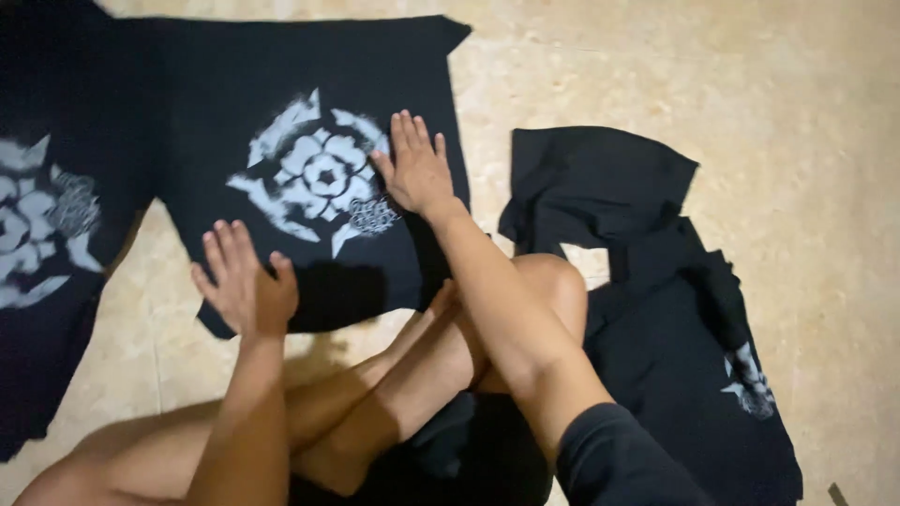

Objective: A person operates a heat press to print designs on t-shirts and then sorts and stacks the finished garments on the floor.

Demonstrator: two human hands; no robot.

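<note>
Item: black cotton shirt point(216, 122), spread flat on mottled beige stone floor point(797, 112), bearing a pale petal-shaped print point(319, 173). Left hand point(246, 286) lay open-palmed at its near hem; right hand point(415, 169), fingers spread, pressed beside the print. Crumpled black garments point(656, 309) lay to its right.

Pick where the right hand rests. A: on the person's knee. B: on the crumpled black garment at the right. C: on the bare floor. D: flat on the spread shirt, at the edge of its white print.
D: the right hand lies flat on the spread black shirt, fingers at the white print.
</note>
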